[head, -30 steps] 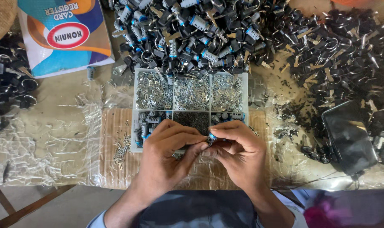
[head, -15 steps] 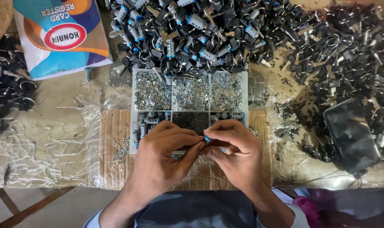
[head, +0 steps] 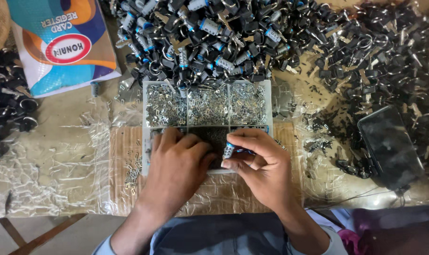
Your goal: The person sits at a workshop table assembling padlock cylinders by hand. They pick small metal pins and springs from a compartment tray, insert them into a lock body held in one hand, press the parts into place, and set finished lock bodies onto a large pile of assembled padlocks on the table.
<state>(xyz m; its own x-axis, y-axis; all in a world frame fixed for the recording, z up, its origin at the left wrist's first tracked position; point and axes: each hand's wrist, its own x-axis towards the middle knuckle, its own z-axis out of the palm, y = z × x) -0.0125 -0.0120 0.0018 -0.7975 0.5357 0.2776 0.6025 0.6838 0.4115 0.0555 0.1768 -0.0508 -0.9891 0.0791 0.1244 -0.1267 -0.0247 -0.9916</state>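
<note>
Lock cylinder (head: 229,150) (blue-ringed) sits pinched in right hand (head: 261,170) fingertips, lower over the parts tray (head: 269,101) than a second ago; left hand (head: 176,167) now rests flat beside it, holding nothing visible.

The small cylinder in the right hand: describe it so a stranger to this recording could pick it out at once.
Start at the clear compartmented tray of small metal bits in the table's middle. Both hands rest over its near half; the right hand pinches a short silvery cylinder with a blue band at its fingertips. Similar cylinders lie in the heap beyond the tray; only this one is held.
</note>
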